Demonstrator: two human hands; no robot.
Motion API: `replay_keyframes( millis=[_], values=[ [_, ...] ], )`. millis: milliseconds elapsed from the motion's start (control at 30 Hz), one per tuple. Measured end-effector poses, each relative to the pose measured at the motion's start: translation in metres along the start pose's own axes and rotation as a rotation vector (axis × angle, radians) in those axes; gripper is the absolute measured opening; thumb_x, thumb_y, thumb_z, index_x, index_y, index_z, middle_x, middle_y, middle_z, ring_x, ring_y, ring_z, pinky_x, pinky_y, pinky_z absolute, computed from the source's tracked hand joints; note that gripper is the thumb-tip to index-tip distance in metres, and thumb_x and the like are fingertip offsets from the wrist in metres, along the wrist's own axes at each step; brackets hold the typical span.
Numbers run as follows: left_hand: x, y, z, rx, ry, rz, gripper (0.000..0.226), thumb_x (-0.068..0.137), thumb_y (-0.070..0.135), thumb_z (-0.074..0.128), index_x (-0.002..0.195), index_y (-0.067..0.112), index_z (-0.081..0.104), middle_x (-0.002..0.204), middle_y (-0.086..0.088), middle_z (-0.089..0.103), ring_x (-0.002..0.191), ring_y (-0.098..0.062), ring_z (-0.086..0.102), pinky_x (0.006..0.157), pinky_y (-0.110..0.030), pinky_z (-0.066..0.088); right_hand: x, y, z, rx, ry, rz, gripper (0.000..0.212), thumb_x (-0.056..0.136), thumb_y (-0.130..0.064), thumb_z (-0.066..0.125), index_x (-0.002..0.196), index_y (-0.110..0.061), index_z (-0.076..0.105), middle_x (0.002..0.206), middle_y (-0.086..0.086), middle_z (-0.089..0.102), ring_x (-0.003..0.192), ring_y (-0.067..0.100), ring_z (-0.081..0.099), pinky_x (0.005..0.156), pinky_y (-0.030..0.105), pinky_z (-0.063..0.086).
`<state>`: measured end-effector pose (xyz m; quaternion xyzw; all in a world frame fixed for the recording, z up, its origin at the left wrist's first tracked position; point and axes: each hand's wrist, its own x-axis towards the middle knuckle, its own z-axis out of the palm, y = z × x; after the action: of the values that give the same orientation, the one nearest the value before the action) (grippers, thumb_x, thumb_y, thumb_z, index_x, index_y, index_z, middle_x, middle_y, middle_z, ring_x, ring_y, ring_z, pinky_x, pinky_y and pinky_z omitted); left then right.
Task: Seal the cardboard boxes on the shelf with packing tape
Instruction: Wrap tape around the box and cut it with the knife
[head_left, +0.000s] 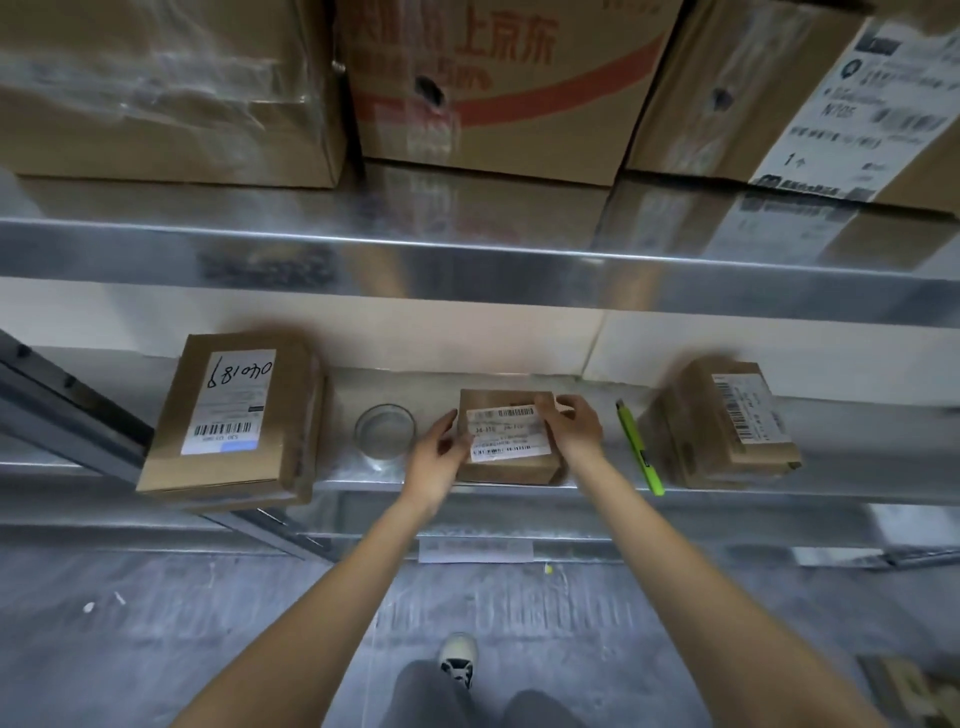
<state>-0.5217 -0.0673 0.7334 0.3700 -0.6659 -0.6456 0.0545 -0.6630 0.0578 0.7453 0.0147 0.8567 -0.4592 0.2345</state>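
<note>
Two hands hold the small box (511, 439) in the middle of the metal shelf (519, 486): the left hand (439, 457) cups its left side, and the right hand (569, 428) grips its far right corner, apparently pinching clear tape, though blur hides it. Left of it sits a tape roll (385, 435), right a green knife (640, 448).

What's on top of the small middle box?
A white barcode label on the small middle box. The right hand covers its right end, the left hand its left edge. No tape visible.

Green utility knife (640, 448) lying on shelf; grey floor (208, 623) below; white shoe (459, 659) on it
</note>
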Motion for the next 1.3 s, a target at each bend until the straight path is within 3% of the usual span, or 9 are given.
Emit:
replay_keyframes(
  millis=[67, 167, 300, 533, 700, 867, 1067, 1167, 1300],
  values=[
    [-0.001, -0.001, -0.001, -0.031, -0.002, 0.019, 0.05, 0.096, 0.016, 0.06, 0.143, 0.009, 0.046, 0.137, -0.009, 0.056, 0.123, -0.026, 0.056, 0.101, -0.042, 0.049, -0.014, 0.005, -0.003, 0.141, -0.047, -0.045, 0.052, 0.091, -0.036, 0.065, 0.133, -0.01, 0.048, 0.127, 0.009, 0.058, 0.102, 0.019, 0.056, 0.083, 0.026, 0.043],
    [-0.005, -0.003, 0.001, -0.057, -0.024, 0.077, 0.033, 0.098, 0.015, 0.056, 0.13, 0.01, 0.058, 0.12, -0.005, 0.066, 0.103, -0.013, 0.064, 0.085, -0.019, 0.054, -0.029, 0.02, -0.002, 0.186, -0.164, -0.102, 0.049, 0.087, -0.029, 0.071, 0.129, -0.018, 0.049, 0.126, 0.004, 0.059, 0.111, 0.02, 0.058, 0.091, 0.031, 0.049],
    [-0.006, 0.001, 0.0, -0.157, 0.01, -0.07, 0.028, 0.1, 0.042, 0.046, 0.102, 0.033, 0.072, 0.107, 0.003, 0.073, 0.1, -0.016, 0.068, 0.095, -0.038, 0.053, -0.038, 0.014, 0.001, 0.233, -0.211, -0.097, 0.031, 0.092, -0.033, 0.063, 0.12, -0.026, 0.054, 0.119, -0.002, 0.064, 0.112, 0.02, 0.06, 0.099, 0.039, 0.049],
    [0.009, 0.038, -0.017, -0.197, 0.04, -0.1, 0.039, 0.106, 0.039, 0.03, 0.095, 0.021, 0.062, 0.085, 0.0, 0.062, 0.068, -0.015, 0.054, 0.06, -0.023, 0.041, -0.032, -0.026, -0.013, 0.116, -0.219, 0.033, 0.058, 0.091, -0.068, 0.038, 0.128, -0.023, 0.043, 0.121, -0.001, 0.052, 0.108, 0.022, 0.053, 0.085, 0.037, 0.048],
    [0.021, 0.039, -0.02, -0.03, -0.037, -0.228, 0.046, 0.101, 0.052, 0.034, 0.094, 0.014, 0.059, 0.097, -0.015, 0.059, 0.085, -0.026, 0.053, 0.072, -0.031, 0.04, -0.03, -0.015, -0.016, 0.108, -0.233, 0.094, 0.05, 0.091, -0.062, 0.048, 0.114, -0.019, 0.056, 0.115, 0.007, 0.062, 0.093, 0.025, 0.06, 0.063, 0.027, 0.048],
    [0.013, 0.032, -0.01, 0.002, -0.089, -0.294, 0.04, 0.105, 0.044, 0.027, 0.106, 0.015, 0.054, 0.105, -0.006, 0.057, 0.096, -0.022, 0.053, 0.083, -0.029, 0.041, -0.027, -0.012, -0.007, 0.11, -0.195, 0.167, 0.058, 0.085, -0.066, 0.053, 0.108, -0.014, 0.06, 0.105, 0.008, 0.064, 0.076, 0.021, 0.055, 0.053, 0.026, 0.045],
    [0.019, 0.032, -0.013, 0.029, -0.059, -0.222, 0.038, 0.102, 0.033, 0.037, 0.098, 0.01, 0.068, 0.108, -0.009, 0.069, 0.098, -0.026, 0.061, 0.093, -0.036, 0.046, -0.023, -0.012, -0.002, 0.166, -0.198, 0.161, 0.051, 0.085, -0.066, 0.054, 0.095, -0.016, 0.06, 0.11, 0.009, 0.068, 0.101, 0.034, 0.063, 0.095, 0.048, 0.051],
    [0.02, 0.024, -0.016, -0.069, 0.046, -0.125, 0.031, 0.102, 0.025, 0.041, 0.114, 0.006, 0.062, 0.123, -0.012, 0.064, 0.114, -0.029, 0.059, 0.098, -0.04, 0.045, -0.025, -0.001, -0.006, 0.297, -0.18, 0.147, 0.072, 0.08, -0.072, 0.052, 0.126, -0.017, 0.051, 0.122, 0.008, 0.064, 0.103, 0.032, 0.064, 0.088, 0.045, 0.054],
    [0.01, 0.026, -0.022, -0.273, -0.021, -0.129, 0.032, 0.105, 0.023, 0.033, 0.116, 0.011, 0.061, 0.115, 0.003, 0.065, 0.098, -0.016, 0.065, 0.079, -0.025, 0.051, -0.031, 0.011, -0.02, 0.476, -0.285, 0.132, 0.049, 0.1, -0.055, 0.033, 0.127, -0.02, 0.054, 0.128, 0.002, 0.061, 0.109, 0.027, 0.064, 0.101, 0.046, 0.047]
  ],
)
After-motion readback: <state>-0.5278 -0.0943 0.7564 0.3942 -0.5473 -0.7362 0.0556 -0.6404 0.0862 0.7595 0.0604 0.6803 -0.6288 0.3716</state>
